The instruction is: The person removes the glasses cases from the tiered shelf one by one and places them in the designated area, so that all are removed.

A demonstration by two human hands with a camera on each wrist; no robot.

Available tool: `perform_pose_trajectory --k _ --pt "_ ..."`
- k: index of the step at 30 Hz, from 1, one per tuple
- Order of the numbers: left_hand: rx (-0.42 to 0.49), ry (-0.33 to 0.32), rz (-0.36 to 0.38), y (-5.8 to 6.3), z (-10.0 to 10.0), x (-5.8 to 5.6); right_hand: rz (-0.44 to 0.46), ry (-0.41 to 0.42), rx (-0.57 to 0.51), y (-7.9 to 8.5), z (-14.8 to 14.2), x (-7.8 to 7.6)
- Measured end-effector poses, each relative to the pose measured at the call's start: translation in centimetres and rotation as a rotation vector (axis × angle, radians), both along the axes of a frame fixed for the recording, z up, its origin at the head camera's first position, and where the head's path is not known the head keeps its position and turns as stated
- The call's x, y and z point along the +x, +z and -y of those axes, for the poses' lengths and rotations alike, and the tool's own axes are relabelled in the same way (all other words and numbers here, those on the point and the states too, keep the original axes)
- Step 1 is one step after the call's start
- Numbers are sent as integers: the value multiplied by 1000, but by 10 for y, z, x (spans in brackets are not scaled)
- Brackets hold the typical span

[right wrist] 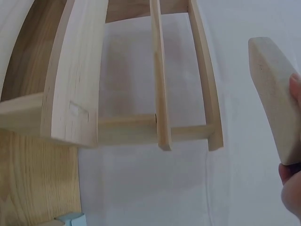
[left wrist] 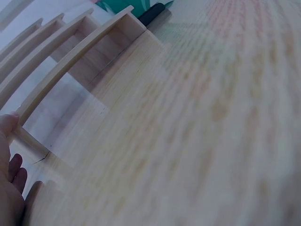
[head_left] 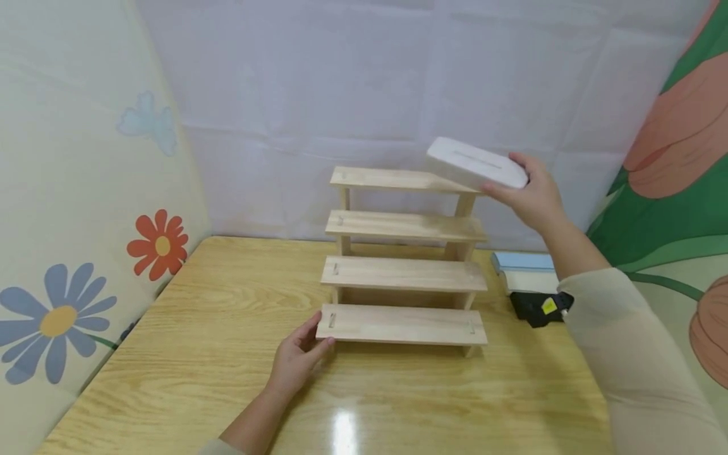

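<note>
A light wooden step rack (head_left: 404,275) with several tiers stands on the table. My left hand (head_left: 292,363) is at the left end of its lowest tier, thumb along the front edge and fingers at the side, holding that corner. In the left wrist view, part of the left hand (left wrist: 8,174) shows at the corner of the rack. My right hand (head_left: 537,196) grips one end of a white rounded box (head_left: 474,163) with a thin line along its face. The box is tilted and overlaps the right end of the top tier in the head view. In the right wrist view, the box (right wrist: 275,94) appears beside the rack.
To the right of the rack lie a light blue box (head_left: 523,261), a cream-white item (head_left: 529,282) and a black item with a yellow patch (head_left: 534,308), partly behind my right sleeve. A white cloth (head_left: 296,76) hangs behind the wooden table (head_left: 188,354). Flower-printed panels flank both sides.
</note>
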State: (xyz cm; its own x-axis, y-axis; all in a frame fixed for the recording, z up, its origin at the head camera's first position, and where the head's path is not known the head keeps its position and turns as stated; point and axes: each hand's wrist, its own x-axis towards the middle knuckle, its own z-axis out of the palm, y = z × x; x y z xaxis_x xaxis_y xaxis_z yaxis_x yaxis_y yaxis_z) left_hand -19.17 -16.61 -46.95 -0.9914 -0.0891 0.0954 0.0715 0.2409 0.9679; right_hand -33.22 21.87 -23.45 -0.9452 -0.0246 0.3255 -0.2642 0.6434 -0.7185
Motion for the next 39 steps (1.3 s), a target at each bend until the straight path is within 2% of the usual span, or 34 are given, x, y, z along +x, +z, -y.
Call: perform_pose_trajectory --k 12,19,29,35,39 --pt "-9 -1 -1 -1 2 1 41 -48 1 -3 -36 23" --pt "-6 3 7 0 2 2 9 -103 42 -10 -54 34" --pt "0 -4 15 0 2 4 2 -172 66 -22 -79 52" --pt "-12 7 -48 -2 2 5 21 -209 77 -32 -95 64" --pt "-25 10 -40 -2 2 4 23 -212 80 -41 -106 72"
